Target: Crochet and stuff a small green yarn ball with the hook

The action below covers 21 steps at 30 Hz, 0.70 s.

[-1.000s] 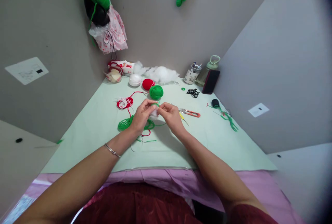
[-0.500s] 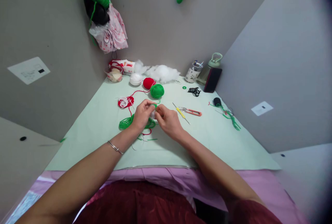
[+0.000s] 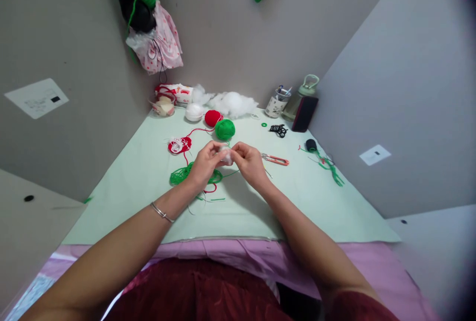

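White fluffy piece [image 3: 225, 155] pinched from both sides, held just above the worktop [image 3: 148, 192] near its middle; left hand [image 3: 204, 166] closed on the piece from the left, fingers [image 3: 214, 149] curled over its top; right hand [image 3: 250, 163] closed on it from the right, fingers [image 3: 238, 149] clenched against the opposite face; fingertips of both hands nearly meeting across the piece. Thin green strand [image 3: 231, 174] trailing from under the hands toward the loose green yarn tangle [image 3: 179, 177], lying on the worktop just below the left hand, partly covered by it. Metal bangle [image 3: 160, 212] worn on the left wrist. Red crochet piece [image 3: 179, 145] with white thread on it, lying left of the hands, apart from them. Green yarn ball [image 3: 225, 129] directly behind the hands; red yarn ball [image 3: 213, 118] touching it at the rear left; white yarn ball [image 3: 194, 112] just beside the red one. Heap of white stuffing [image 3: 233, 103] against the back wall. Red-handled snips [image 3: 277, 161] flat on the worktop just right of the right hand. Black spool [image 3: 311, 145] and loose green strands [image 3: 330, 170] near the right edge, well apart from the hands. Printed cup [image 3: 275, 107] and pale bottle [image 3: 299, 97] in the far right corner.
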{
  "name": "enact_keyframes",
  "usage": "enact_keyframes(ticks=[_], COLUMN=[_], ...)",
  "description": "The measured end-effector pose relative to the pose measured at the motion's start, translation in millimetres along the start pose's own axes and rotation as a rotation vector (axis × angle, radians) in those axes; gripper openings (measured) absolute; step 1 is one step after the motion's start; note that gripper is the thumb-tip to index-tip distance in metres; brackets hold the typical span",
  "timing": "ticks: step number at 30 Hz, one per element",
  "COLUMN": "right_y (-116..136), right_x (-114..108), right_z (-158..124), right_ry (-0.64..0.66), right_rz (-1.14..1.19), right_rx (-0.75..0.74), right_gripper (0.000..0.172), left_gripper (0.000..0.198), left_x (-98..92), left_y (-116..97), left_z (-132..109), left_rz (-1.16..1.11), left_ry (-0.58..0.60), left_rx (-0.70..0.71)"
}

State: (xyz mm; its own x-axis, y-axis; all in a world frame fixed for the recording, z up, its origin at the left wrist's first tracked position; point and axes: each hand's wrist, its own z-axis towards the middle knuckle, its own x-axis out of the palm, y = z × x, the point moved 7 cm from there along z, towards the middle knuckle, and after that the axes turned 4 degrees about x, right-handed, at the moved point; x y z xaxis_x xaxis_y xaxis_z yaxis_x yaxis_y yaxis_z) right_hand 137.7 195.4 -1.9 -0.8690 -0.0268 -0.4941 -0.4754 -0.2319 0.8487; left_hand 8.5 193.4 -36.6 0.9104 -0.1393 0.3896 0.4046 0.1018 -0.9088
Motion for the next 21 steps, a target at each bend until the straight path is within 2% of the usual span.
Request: enact_keyframes(ticks=[6, 10, 16, 21], right_y=[11.1, 8.3, -8.5, -15.7], right_x=[14.5, 17.9, 12.3, 7.4], right_z=[-16.9, -15.5, -1.9, 6.2], right_ry=[0.019, 0.013, 0.025, 0.049], right_rz=[-0.098, -0.099, 0.025, 0.131], right_rx=[-0.039, -0.02, 0.062, 0.114], right_gripper=[0.012, 0.014, 0.019, 0.031], left_gripper=[0.027, 0.023, 0.018, 0.03], left_x=[-14.5, -18.6, -7.7, 0.1], left_y=[8.0, 12.1, 8.9, 4.5], left_z=[7.5, 9.2, 4.6, 0.0], left_rz=[0.075, 0.086, 0.025, -0.012], left_ry=[-0.087, -0.11, -0.037, 0.051], left_rx=[0.044, 0.011, -0.06, -0.076])
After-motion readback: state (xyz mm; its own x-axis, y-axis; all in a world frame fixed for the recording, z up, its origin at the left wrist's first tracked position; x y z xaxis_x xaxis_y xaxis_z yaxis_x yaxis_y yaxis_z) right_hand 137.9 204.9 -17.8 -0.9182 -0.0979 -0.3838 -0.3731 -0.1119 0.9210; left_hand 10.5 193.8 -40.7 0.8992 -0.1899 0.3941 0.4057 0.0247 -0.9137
